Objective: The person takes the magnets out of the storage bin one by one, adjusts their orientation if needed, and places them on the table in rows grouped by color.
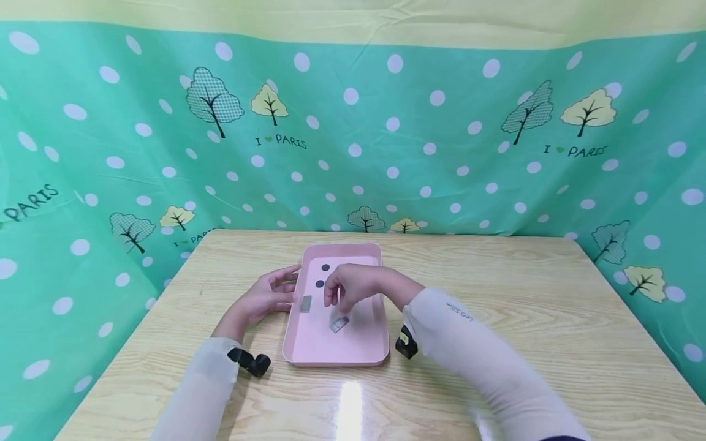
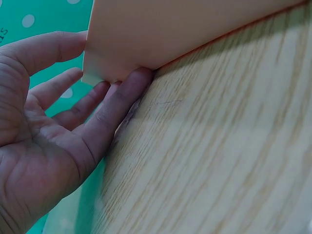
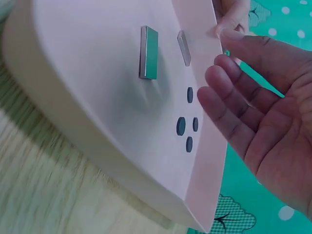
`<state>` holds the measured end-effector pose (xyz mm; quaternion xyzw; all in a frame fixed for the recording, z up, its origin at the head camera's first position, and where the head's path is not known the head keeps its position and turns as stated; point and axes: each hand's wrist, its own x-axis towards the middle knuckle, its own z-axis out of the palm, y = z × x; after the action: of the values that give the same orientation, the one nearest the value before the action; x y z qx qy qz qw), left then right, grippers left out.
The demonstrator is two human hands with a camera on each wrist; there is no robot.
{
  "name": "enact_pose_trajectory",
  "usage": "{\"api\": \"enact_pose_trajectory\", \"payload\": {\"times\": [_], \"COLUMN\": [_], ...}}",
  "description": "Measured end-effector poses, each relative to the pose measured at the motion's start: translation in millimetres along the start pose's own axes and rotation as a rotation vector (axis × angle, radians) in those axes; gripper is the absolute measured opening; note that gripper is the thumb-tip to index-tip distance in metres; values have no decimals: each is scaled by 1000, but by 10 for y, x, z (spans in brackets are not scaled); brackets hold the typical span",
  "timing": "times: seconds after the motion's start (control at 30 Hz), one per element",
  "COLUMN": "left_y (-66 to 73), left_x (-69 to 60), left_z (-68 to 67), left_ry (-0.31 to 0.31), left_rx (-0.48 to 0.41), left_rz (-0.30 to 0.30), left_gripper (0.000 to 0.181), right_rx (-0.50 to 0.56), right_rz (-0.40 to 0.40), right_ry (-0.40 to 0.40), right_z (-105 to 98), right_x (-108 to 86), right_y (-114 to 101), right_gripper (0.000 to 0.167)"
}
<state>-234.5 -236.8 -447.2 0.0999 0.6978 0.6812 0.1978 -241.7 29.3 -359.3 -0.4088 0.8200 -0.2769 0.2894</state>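
Note:
A pink rectangular tray (image 1: pixel 325 350) lies on the table. My left hand (image 1: pixel 267 297) has its fingertips against the tray's left outer wall, and the left wrist view shows those fingers (image 2: pixel 119 105) extended along the wall near the tabletop. Above the tray floor hovers my right hand (image 1: pixel 355 285), fingers relaxed and gently bent, holding nothing. Just below it is a shiny silver rectangular block (image 1: pixel 339 324). A second silver block (image 1: pixel 306 304) sits by the left wall. Several small dark round discs (image 3: pixel 181 126) lie toward the far end; in the head view, the right hand partly hides that area.
The wood-grain table (image 1: pixel 496 306) extends to both sides of the tray. Behind and beside it hangs a green curtain (image 1: pixel 430 184) with white dots and trees. Black wrist cameras (image 1: pixel 406 343) are worn over the pale sleeves.

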Motion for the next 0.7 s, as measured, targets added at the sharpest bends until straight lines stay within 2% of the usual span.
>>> {"api": "enact_pose_trajectory", "payload": {"times": [0.27,0.7], "left_y": [23,8], "left_x": [-20,-17], "left_z": [6,-9], "left_ry": [3,-2], "left_rx": [-4,-4], "left_rz": [-6,-2], "left_gripper": [79,79], "right_rx": [52,250], "right_rz": [62,76], "right_ry": [0,27], "right_z": [33,157], "right_x": [125,214], "right_y": [111,263], "right_gripper": [30,33]}}
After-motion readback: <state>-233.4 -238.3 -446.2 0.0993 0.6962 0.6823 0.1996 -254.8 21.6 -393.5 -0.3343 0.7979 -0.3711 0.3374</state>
